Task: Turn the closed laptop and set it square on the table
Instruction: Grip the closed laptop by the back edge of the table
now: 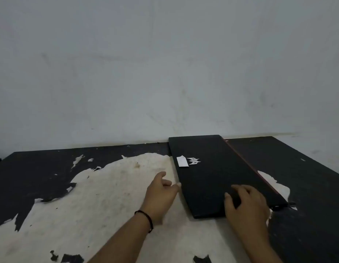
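Observation:
A closed black laptop (214,173) lies flat on the table (41,171), right of centre, its long side running away from me and its far end close to the wall. A white sticker and a pale logo mark its lid, and a red strip runs along its right edge. My right hand (246,204) rests on the laptop's near right corner, fingers spread over the lid. My left hand (161,194) lies on the table just left of the laptop, its fingertips at the laptop's left edge, fingers apart, holding nothing.
The table top is black with a large peeled, off-white patch (100,202) in the middle and front. A pale wall (165,73) stands right behind the table. The table's right edge runs diagonally at far right.

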